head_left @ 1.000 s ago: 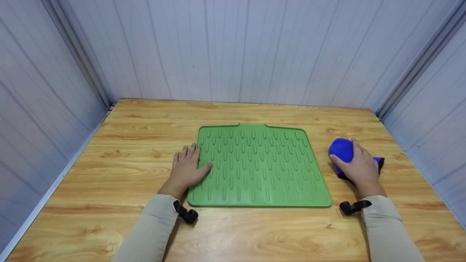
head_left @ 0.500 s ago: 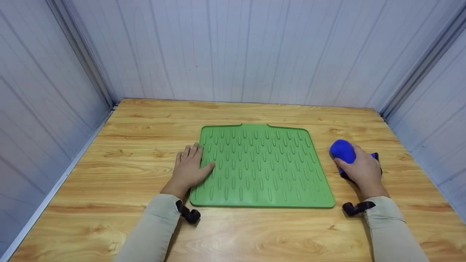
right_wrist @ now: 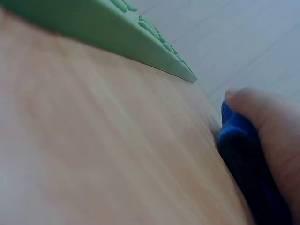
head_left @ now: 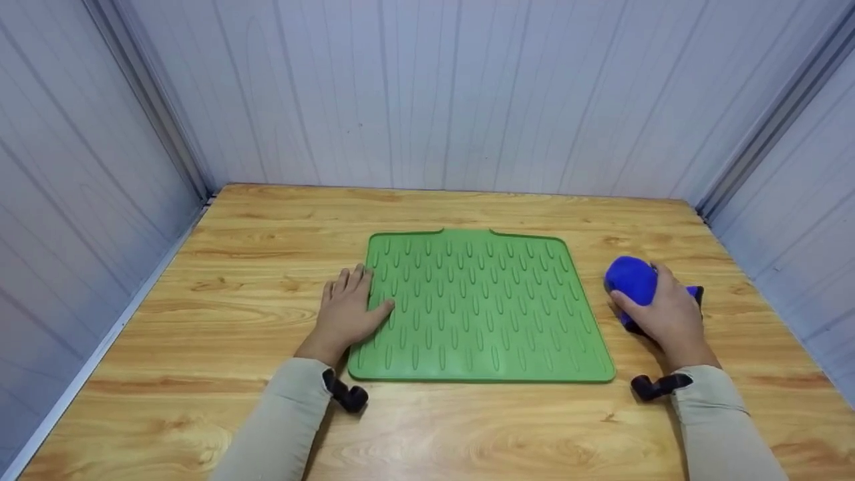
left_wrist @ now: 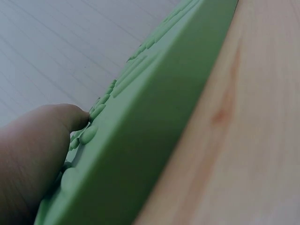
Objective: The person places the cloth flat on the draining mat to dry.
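Note:
A green drying mat [head_left: 467, 300] with raised oval ribs lies flat on the wooden table. My left hand [head_left: 347, 314] rests along its left edge, fingers straight and thumb lying on the ribs; the left wrist view shows that thumb [left_wrist: 42, 140] over the mat's raised side. To the right of the mat, my right hand [head_left: 670, 314] grips a bunched blue cloth [head_left: 630, 279] with black edging against the table. Thumb and fingers hold it from above, and its middle is hidden under the palm. The right wrist view shows the cloth [right_wrist: 239, 136] below the thumb.
The wooden table [head_left: 234, 287] runs back to a pale panelled wall [head_left: 427, 93]. Further panels close in the left [head_left: 67, 167] and right sides. A dark wrist-worn camera [head_left: 347, 393] sits on each wrist, above the beige sleeves [head_left: 284, 417].
My right hand makes small shifts with the cloth beside the mat, and the cloth's black-edged corner changes shape behind the hand. The left hand and the mat stay together as the head view shifts slightly.

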